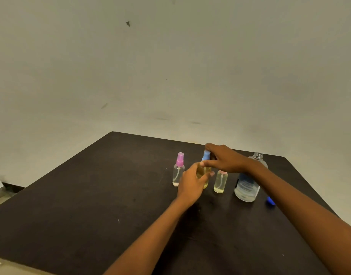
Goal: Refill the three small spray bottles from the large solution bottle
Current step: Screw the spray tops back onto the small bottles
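Two hands held the blue-topped spray bottle [202,171] at the dark counter [91,205].
The left hand's [190,184] grip curled round its body; the right hand's [225,158] grip pinched its blue top [206,155]. A pink-topped bottle [178,171] stood left, another small bottle [220,182] just right, then the uncapped large bottle [247,187].

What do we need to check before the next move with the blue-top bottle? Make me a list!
1. Left hand holds the middle bottle by its body: ok.
2. Right hand grips its blue sprayer top: ok.
3. Sprayer top loose or tight: cannot tell.
4. Large bottle upright, mouth open: ok.
5. Loose blue cap lies clear of the hands: ok.
6. Pink-top bottle filled: not ok, nearly empty.
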Demonstrator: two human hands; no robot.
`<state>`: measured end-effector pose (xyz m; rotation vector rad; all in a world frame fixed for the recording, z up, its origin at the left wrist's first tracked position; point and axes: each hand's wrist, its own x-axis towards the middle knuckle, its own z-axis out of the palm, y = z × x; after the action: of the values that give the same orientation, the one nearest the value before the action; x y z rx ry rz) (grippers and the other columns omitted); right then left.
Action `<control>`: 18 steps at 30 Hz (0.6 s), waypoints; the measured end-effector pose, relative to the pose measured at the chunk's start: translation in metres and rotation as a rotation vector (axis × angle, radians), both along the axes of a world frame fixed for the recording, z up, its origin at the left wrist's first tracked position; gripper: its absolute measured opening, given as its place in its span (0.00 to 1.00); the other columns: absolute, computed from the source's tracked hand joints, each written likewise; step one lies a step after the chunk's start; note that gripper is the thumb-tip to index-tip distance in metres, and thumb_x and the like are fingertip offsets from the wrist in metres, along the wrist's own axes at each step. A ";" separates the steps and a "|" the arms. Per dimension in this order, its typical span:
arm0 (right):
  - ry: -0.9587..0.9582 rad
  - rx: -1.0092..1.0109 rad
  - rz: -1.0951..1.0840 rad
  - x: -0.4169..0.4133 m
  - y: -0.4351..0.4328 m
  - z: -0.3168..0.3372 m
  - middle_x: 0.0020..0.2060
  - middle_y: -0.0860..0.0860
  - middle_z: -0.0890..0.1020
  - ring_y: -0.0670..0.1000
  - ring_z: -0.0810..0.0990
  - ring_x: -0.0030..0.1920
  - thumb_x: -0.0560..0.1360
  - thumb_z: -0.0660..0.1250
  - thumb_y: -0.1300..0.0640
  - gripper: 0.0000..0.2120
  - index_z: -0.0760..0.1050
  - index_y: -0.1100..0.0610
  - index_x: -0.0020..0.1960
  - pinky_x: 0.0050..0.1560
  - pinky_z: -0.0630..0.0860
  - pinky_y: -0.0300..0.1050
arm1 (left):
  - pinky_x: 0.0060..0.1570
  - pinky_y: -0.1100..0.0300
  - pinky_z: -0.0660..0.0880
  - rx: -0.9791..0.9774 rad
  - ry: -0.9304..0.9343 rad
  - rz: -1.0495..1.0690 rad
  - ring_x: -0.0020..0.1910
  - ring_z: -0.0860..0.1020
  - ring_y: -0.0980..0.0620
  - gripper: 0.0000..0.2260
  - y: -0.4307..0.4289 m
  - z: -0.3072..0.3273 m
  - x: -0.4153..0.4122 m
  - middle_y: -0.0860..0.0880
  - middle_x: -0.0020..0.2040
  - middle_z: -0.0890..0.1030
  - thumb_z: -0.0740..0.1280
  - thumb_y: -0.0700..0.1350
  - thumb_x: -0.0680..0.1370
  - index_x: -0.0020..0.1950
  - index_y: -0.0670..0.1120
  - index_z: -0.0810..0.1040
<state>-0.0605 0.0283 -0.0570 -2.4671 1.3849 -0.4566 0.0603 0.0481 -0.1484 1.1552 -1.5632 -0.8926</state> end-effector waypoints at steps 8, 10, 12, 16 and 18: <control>-0.065 -0.068 -0.127 0.009 0.005 -0.023 0.37 0.46 0.71 0.43 0.69 0.34 0.77 0.62 0.53 0.09 0.64 0.57 0.50 0.34 0.65 0.30 | 0.39 0.68 0.72 -0.040 -0.005 0.049 0.38 0.74 0.59 0.12 0.005 -0.002 0.002 0.52 0.42 0.77 0.67 0.49 0.76 0.57 0.44 0.75; -0.058 -0.050 -0.138 0.010 0.002 -0.020 0.38 0.48 0.72 0.43 0.69 0.34 0.77 0.62 0.53 0.09 0.66 0.58 0.50 0.35 0.66 0.31 | 0.41 0.65 0.73 0.011 0.014 0.021 0.40 0.76 0.56 0.14 0.003 0.001 0.005 0.52 0.43 0.78 0.69 0.49 0.75 0.56 0.44 0.76; -0.071 -0.025 -0.145 0.011 -0.004 -0.016 0.39 0.49 0.73 0.46 0.70 0.36 0.76 0.63 0.54 0.08 0.66 0.58 0.49 0.36 0.66 0.34 | 0.52 0.58 0.75 0.056 0.038 -0.046 0.51 0.78 0.52 0.19 0.001 0.007 0.011 0.50 0.51 0.79 0.71 0.46 0.74 0.63 0.45 0.73; -0.037 -0.008 -0.217 0.015 -0.016 -0.020 0.42 0.53 0.74 0.50 0.72 0.39 0.76 0.63 0.53 0.09 0.66 0.57 0.48 0.39 0.70 0.41 | 0.63 0.59 0.70 0.126 0.077 -0.011 0.66 0.72 0.50 0.30 0.000 0.013 0.029 0.46 0.66 0.75 0.69 0.42 0.75 0.74 0.43 0.61; 0.008 -0.002 -0.276 0.019 -0.020 -0.027 0.45 0.55 0.75 0.52 0.73 0.40 0.76 0.63 0.52 0.11 0.67 0.60 0.52 0.42 0.71 0.47 | 0.57 0.64 0.71 0.113 0.106 0.049 0.61 0.76 0.52 0.22 0.000 0.012 0.037 0.45 0.63 0.78 0.66 0.41 0.77 0.70 0.42 0.68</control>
<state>-0.0417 0.0080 -0.0839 -2.2884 1.7379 -0.5060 0.0969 0.0484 -0.1361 1.2010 -1.4076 -1.0039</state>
